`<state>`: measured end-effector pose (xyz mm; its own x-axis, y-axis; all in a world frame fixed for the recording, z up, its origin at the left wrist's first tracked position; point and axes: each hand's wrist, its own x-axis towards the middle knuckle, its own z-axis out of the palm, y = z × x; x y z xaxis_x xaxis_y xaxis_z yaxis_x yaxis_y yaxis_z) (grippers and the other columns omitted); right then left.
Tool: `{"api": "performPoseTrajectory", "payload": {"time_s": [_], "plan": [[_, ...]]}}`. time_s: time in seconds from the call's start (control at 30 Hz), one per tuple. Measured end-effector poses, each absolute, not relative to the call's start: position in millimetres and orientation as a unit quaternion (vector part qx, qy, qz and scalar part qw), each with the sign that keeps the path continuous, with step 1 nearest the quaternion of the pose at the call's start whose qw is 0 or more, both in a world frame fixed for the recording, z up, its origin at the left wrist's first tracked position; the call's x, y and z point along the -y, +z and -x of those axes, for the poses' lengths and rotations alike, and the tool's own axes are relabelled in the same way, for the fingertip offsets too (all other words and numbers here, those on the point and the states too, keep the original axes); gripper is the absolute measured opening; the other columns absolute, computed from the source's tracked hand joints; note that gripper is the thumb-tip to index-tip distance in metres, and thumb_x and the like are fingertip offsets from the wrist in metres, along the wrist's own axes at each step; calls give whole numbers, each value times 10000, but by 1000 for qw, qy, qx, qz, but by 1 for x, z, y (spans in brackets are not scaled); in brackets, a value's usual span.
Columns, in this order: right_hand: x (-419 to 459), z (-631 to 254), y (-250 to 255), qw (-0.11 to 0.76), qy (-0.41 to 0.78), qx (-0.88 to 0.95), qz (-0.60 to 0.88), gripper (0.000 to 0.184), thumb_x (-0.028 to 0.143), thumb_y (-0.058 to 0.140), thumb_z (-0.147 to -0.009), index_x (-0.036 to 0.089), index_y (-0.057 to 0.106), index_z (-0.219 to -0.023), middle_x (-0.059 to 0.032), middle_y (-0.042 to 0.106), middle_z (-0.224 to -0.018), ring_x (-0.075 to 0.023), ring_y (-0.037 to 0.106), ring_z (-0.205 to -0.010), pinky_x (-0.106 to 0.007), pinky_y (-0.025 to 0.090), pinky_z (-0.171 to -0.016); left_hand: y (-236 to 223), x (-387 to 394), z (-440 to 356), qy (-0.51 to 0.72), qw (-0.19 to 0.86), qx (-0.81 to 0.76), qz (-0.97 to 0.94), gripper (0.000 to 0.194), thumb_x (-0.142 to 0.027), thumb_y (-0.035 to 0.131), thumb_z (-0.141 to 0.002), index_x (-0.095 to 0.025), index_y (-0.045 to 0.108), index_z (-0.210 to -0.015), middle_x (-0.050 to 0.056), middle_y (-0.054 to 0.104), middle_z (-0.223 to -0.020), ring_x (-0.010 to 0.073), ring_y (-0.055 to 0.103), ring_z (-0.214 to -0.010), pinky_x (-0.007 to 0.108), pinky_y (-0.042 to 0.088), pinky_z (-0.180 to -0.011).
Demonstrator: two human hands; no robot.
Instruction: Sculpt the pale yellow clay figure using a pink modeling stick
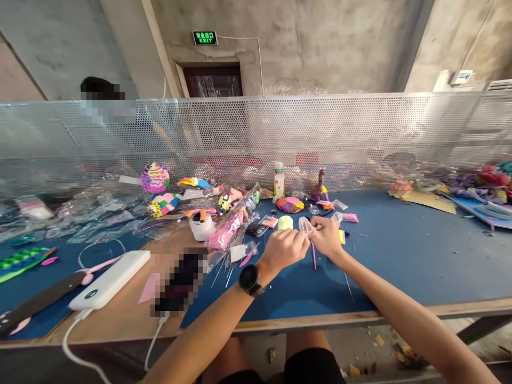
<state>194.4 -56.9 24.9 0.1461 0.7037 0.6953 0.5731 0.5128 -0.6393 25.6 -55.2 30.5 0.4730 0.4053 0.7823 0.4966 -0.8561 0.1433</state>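
My left hand, with a black watch on the wrist, and my right hand meet over the blue table. Together they pinch a small clear plastic bag between the fingertips. A thin pink stick hangs down between the hands; which hand holds it is unclear. A pale yellow clay lump lies just behind my left hand. A multicoloured clay disc and a brown clay figure stand farther back.
Clay pieces and clear bags crowd the table's left half, with a white power bank, a glue bottle and a white cable. A perforated metal screen runs along the back. Another person's head shows behind it at left. Colourful crafts lie far right.
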Motion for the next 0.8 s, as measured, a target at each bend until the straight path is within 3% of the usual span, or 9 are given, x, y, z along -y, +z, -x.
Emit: {"api": "performPoseTrajectory", "payload": {"time_s": [0.07,0.13,0.23,0.3,0.4,0.47,0.53,0.67,0.8], "plan": [[57,-198,28,551,136,678,468,570,491,673,-885,226,315,-530,56,277,-494,-93,238,-521,-284,177,-512,31,56,-27,-464,72,301,830,308,-169,573,-954,-225,499,-660,25,545,-578,185,527,-555,316,246,-565],[59,-202,31,519,254,694,430,547,509,690,-878,227,356,-549,62,316,-485,-88,257,-492,-274,194,-494,32,55,-28,-484,78,341,802,309,-178,571,-971,-221,510,-671,35,568,-591,187,529,-556,322,218,-560],[62,-207,35,483,430,676,352,359,490,680,-897,207,594,-694,63,453,-505,-98,360,-435,-262,290,-465,34,52,-24,-499,84,387,771,320,-229,578,-1001,-212,541,-683,44,599,-613,176,528,-565,314,194,-557],[63,-209,37,479,492,663,297,246,433,680,-894,193,725,-929,59,531,-580,-102,424,-439,-257,351,-467,35,48,-20,-506,94,406,755,321,-256,582,-1007,-208,560,-690,37,602,-608,163,505,-550,304,187,-561],[64,-208,38,467,536,651,266,502,331,682,-867,240,671,-1360,40,637,-753,-112,508,-506,-249,430,-483,37,43,-15,-516,79,414,746,303,-273,608,-987,-208,571,-694,21,584,-585,153,476,-536,288,193,-573],[62,-207,36,460,567,631,262,670,281,675,-814,282,585,-1478,11,690,-891,-143,591,-608,-271,512,-526,38,43,-15,-522,60,410,746,299,-265,617,-965,-210,564,-677,16,574,-578,149,462,-532,282,200,-577],[60,-204,34,475,587,604,254,688,251,662,-751,297,598,-1434,-13,707,-1005,-176,654,-731,-318,589,-619,39,44,-16,-528,45,405,746,301,-253,617,-950,-211,554,-659,18,577,-581,147,457,-532,279,206,-577],[57,-201,33,551,541,571,280,476,280,734,-751,304,635,-1217,-7,703,-1000,-191,680,-855,-328,608,-747,41,49,-18,-535,20,395,747,292,-247,613,-938,-213,541,-657,16,580,-584,147,465,-541,278,227,-579],[58,-204,41,580,488,565,327,407,437,761,-821,267,657,-1175,-37,690,-976,-170,624,-735,-238,472,-514,45,53,-18,-552,-51,373,744,286,-258,611,-940,-212,521,-672,-9,547,-574,132,453,-538,274,266,-590]]}}
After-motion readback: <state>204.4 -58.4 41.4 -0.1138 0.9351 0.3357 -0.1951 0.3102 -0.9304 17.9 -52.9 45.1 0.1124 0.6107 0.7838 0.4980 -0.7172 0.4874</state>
